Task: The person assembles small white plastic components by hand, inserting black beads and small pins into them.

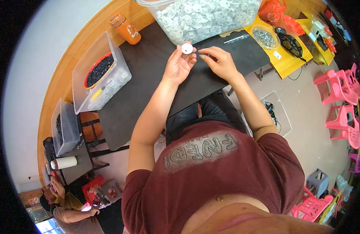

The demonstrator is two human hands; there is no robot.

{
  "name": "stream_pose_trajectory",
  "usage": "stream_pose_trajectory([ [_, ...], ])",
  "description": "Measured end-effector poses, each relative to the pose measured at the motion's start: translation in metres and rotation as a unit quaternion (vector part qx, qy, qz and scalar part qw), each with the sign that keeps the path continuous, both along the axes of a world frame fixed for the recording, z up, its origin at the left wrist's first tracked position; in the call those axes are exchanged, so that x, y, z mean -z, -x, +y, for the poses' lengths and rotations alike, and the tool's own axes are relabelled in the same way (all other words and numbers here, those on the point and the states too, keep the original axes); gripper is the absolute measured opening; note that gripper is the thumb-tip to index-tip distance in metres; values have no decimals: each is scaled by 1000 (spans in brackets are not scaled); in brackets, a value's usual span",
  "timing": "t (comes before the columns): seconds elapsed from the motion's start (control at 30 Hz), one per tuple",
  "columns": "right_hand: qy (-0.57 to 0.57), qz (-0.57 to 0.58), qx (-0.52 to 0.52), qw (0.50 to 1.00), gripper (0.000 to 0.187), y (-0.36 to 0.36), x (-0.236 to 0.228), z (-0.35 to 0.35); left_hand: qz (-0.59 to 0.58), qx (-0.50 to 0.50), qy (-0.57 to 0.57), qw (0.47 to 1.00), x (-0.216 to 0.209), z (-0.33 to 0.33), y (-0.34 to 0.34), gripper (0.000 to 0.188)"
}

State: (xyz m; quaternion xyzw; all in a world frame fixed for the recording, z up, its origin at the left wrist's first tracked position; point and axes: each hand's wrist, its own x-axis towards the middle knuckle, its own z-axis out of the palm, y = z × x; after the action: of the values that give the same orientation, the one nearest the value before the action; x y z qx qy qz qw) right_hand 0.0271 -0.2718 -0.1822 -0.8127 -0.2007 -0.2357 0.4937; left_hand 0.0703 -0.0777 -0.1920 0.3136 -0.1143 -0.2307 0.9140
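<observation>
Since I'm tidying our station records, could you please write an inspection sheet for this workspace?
Surface: dark tabletop, bare in the middle.
Job's things: small white disc held up; large clear bin of white pieces at the far edge.
Clutter: orange bottle; smaller clear bin at left, with black pieces in a bowl.
Hands: left hand holds the disc; right hand is beside it, fingertips close together, contents unclear.
Cables: what look like dark cables in a container on the floor at right.
Surroundings: pink chairs at right; another person at lower left.
</observation>
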Motion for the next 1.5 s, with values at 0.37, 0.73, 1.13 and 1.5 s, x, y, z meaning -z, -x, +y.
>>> stream_pose_trajectory([
  [0.37,-1,-12,4,1000,16,1,0,1,-1,18,-10,1000,2,1,-1,49],
  [0.73,-7,-11,6,1000,15,0,1,1,-1,21,-22,1000,5,2,-3,50],
  [1.13,-7,-11,3,1000,15,0,1,0,-1,23,-27,999,5,1,-2,50],
  [1.5,-47,3,3,999,27,3,-3,2,-7,11,-41,999,-1,-2,3,43],
])
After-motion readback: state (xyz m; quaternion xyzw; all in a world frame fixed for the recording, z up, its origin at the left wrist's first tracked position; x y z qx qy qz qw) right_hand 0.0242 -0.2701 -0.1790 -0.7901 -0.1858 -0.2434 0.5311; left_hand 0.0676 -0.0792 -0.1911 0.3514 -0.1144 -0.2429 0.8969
